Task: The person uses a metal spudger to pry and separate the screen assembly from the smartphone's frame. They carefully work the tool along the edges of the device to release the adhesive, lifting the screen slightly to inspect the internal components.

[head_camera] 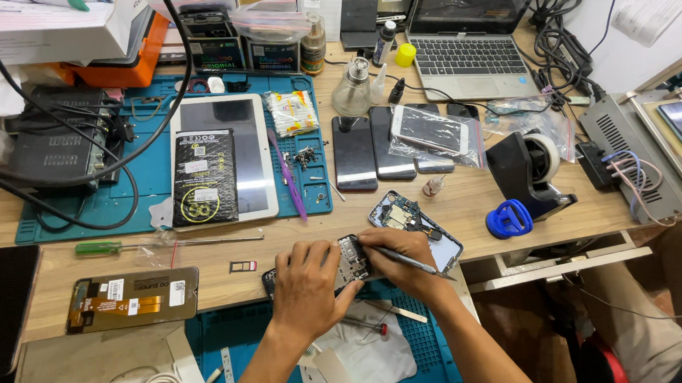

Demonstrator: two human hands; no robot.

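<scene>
My left hand grips an opened black phone with its circuit board exposed, held just above the table's front edge. My right hand steadies the phone's right side and holds thin metal tweezers that point toward the board. A second opened phone frame lies on the wood right behind my right hand. A small SIM tray sits to the left of my left hand.
A replacement screen with orange flex lies at left, a green screwdriver above it. A tablet with a black battery rests on the blue mat. Several phones, a laptop, a tape dispenser and a blue suction cup stand behind. Another person's leg is at right.
</scene>
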